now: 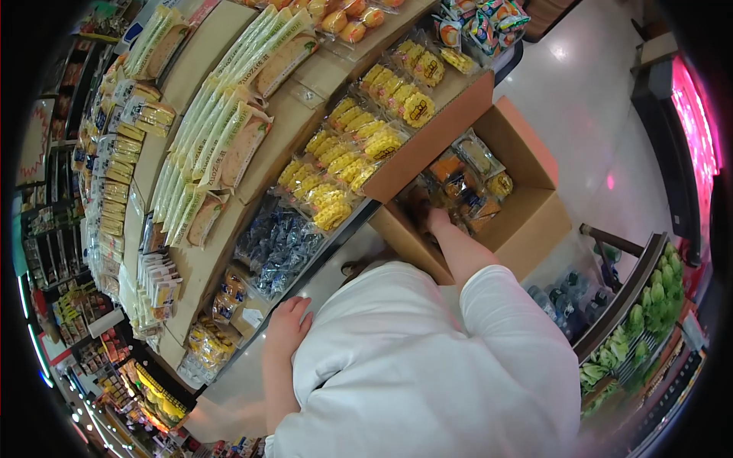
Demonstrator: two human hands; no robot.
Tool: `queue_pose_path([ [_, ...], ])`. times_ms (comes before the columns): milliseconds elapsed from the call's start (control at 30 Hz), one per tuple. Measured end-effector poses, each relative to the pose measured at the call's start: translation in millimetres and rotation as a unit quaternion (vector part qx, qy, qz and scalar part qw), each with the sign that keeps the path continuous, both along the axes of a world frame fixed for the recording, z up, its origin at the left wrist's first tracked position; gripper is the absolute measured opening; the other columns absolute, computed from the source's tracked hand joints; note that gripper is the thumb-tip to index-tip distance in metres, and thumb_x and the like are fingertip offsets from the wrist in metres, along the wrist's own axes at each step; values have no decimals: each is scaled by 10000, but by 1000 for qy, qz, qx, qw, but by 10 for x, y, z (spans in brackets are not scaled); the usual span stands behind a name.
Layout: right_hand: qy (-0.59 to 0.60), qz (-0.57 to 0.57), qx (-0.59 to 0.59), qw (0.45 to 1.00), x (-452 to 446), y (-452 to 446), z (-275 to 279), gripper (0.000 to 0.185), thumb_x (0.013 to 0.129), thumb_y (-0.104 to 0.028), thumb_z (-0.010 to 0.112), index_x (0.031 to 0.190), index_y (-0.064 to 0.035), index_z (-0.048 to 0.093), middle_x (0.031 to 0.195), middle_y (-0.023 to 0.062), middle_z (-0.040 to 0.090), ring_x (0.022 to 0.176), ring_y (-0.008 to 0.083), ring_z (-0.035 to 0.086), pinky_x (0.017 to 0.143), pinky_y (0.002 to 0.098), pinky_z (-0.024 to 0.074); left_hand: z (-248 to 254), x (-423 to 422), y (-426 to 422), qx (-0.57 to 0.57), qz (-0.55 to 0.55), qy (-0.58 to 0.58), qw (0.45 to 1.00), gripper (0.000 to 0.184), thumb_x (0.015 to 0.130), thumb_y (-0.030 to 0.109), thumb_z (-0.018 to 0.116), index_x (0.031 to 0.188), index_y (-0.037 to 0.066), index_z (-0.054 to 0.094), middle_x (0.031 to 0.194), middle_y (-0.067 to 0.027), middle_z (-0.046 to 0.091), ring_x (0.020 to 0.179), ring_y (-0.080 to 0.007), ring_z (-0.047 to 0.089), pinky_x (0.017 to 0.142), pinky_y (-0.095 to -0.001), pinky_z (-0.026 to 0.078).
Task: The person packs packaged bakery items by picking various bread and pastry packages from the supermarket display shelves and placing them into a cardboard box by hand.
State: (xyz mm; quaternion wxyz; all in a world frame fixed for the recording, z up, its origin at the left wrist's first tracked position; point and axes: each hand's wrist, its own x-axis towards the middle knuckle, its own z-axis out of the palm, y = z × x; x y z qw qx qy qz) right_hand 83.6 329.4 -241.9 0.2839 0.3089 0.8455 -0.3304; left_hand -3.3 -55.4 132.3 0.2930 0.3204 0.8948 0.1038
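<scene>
My right hand (436, 220) reaches down into an open cardboard box (534, 221), at the left of the packets inside. Its fingers are low in the box and hard to make out in the shade. Several clear-wrapped snacks lie beside it, among them an orange-brown packet (484, 214), a pale packet (479, 155) and a yellow one (500, 185). My left hand (289, 324) hangs near the shelf edge at my side, fingers loosely spread, with nothing in it.
Tiered shelves hold yellow packaged snacks (330, 214), dark blue packets (279, 248) and long wrapped breads (229, 149). A rack of green vegetables (637, 320) stands at the right, with bottles (569, 301) beside it. Floor (584, 91) shows beyond the box.
</scene>
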Motion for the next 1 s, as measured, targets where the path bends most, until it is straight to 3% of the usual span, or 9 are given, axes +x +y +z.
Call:
queue_pose_path([
  [67, 0, 26, 6, 1000, 58, -41, -75, 590, 793, -262, 677, 1347, -161, 500, 1158, 217, 627, 1074, 381, 600, 918, 420, 486, -15, 19, -63, -5, 6, -3, 1000, 291, 839, 160, 633, 1108, 50, 615, 1090, -133, 622, 999, -337, 588, 859, -421, 485],
  [167, 68, -101, -45, 992, 177, -39, -10, 632, 747, -211, 718, 1336, -139, 500, 1121, 248, 626, 1060, 415, 592, 912, 442, 482, 8, 45, -139, -3, 40, 3, 999, 314, 846, 164, 630, 1137, 49, 612, 1119, -143, 619, 1022, -346, 582, 874, -424, 482],
  [267, 53, -79, 3, 995, 350, 104, -80, 578, 758, -221, 705, 1293, -104, 518, 1096, 242, 634, 1055, 410, 593, 899, 451, 481, -6, 79, -191, -16, 64, 6, 998, 321, 855, 164, 621, 1155, 48, 608, 1131, -152, 616, 1038, -352, 576, 886, -425, 478],
  [367, 113, 22, -43, 992, 535, 286, -80, 409, 811, -161, 612, 1210, -95, 555, 1103, 245, 631, 1034, 402, 602, 889, 442, 484, -32, 108, -222, -26, 79, 1, 997, 320, 865, 169, 611, 1160, 44, 604, 1134, -158, 614, 1046, -356, 572, 894, -428, 473],
  [567, -6, 38, -9, 999, 548, 242, -223, 481, 793, -284, 658, 1199, -42, 571, 1124, 249, 630, 1059, 374, 609, 894, 425, 488, -74, 121, -102, -12, 81, -14, 997, 315, 874, 172, 599, 1160, 38, 601, 1131, -172, 609, 1040, -365, 573, 891, -431, 471],
  [667, -131, 80, -17, 988, 267, 166, 248, 421, 803, -248, 637, 1154, -17, 604, 1130, 239, 635, 1057, 360, 617, 890, 410, 498, -67, 114, -30, -13, 75, -13, 997, 315, 876, 171, 595, 1160, 36, 600, 1127, -179, 607, 1036, -368, 574, 890, -431, 472],
  [767, -93, 10, 10, 996, 302, 102, 68, 347, 812, -187, 610, 1105, -2, 631, 1118, 233, 642, 1054, 352, 623, 882, 404, 506, -101, 106, 19, -14, 72, -21, 997, 316, 878, 173, 594, 1162, 36, 600, 1128, -182, 606, 1037, -370, 573, 889, -431, 471],
  [1000, -104, -9, -24, 994, 272, 188, 123, 358, 811, -198, 619, 1116, -12, 628, 1113, 226, 647, 1068, 343, 618, 889, 401, 502, -151, 40, 79, -10, 47, -17, 999, 315, 877, 174, 596, 1163, 41, 600, 1119, -178, 613, 1024, -369, 576, 875, -434, 473],
])
